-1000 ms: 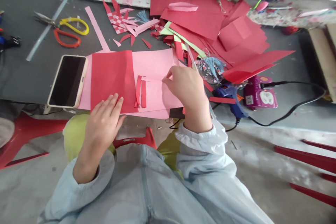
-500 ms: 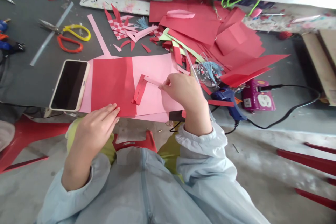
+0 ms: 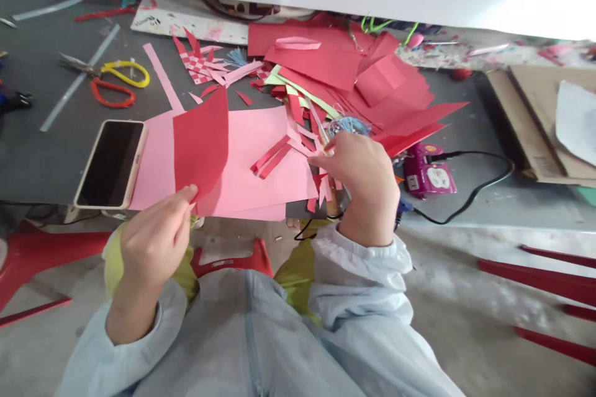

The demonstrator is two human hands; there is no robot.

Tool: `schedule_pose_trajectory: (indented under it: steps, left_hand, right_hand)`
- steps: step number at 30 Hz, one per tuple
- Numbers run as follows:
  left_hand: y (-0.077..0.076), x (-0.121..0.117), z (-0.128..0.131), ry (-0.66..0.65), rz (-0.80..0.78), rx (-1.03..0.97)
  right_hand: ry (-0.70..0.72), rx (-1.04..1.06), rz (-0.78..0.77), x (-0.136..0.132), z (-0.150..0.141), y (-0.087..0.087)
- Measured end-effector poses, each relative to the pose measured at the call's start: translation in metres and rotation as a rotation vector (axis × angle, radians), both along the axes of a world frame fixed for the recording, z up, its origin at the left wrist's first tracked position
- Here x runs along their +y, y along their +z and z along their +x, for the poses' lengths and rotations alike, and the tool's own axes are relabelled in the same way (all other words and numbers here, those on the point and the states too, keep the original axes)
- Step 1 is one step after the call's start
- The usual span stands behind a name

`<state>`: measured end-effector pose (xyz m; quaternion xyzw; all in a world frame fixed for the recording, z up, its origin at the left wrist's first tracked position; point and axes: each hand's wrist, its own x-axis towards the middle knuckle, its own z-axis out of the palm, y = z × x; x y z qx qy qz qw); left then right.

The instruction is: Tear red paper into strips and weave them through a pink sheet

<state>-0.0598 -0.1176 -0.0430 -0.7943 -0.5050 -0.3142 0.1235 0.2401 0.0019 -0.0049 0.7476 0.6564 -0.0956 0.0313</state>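
Observation:
My left hand (image 3: pixel 156 242) pinches the near edge of a red paper sheet (image 3: pixel 200 142), whose far end is lifted and curved. Beneath it lies pink paper (image 3: pixel 251 189) spread on the table. My right hand (image 3: pixel 363 173) is at the right end of the pink sheet, its thumb and fingertips at the end of a thin pink paper strip (image 3: pixel 300 147). Joined to or touching that strip are narrow red strips (image 3: pixel 272 158). Red and pink scraps (image 3: pixel 321 189) lie under and beside this hand, partly hidden by it.
A phone (image 3: pixel 110 164) lies to the left, with scissors (image 3: pixel 102 79) behind it. At the back are a woven checkered paper piece (image 3: pixel 200 65) and stacked red paper (image 3: pixel 326 62). On the right sit a purple box (image 3: pixel 428 170) with a black cable and cardboard (image 3: pixel 526 118).
My left hand has gone from lying flat on the red sheet to pinching and lifting it. My right hand has moved right, and the red and pink strips have shifted right with it.

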Motion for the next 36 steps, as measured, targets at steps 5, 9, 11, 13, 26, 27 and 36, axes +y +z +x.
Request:
schedule_pose_trajectory:
  steps: [5, 9, 11, 13, 26, 27, 36]
  left_hand:
    - [0.003, 0.016, 0.014, -0.176, -0.003, 0.022]
    - [0.003, 0.028, 0.009, -0.238, -0.042, -0.023]
    - [0.001, 0.034, 0.004, -0.235, -0.048, -0.029]
    - [0.000, 0.040, -0.002, -0.201, -0.046, -0.012]
    - [-0.019, 0.036, -0.004, 0.000, -0.118, -0.077]
    - [-0.019, 0.034, 0.000, -0.040, -0.122, -0.092]
    - [-0.019, 0.027, 0.023, -0.156, -0.077, 0.086]
  right_hand:
    - [0.449, 0.328, 0.244, -0.005, -0.018, 0.008]
    - [0.696, 0.394, 0.371, -0.002, -0.032, -0.003]
    - [0.735, 0.386, 0.414, 0.001, -0.036, -0.009]
    - [0.747, 0.383, 0.453, 0.002, -0.039, -0.013]
    - [0.920, 0.203, 0.530, -0.017, -0.050, -0.047]
    - [0.927, 0.171, 0.536, -0.019, -0.050, -0.048]
    - [1.001, 0.132, 0.553, -0.028, -0.050, -0.050]
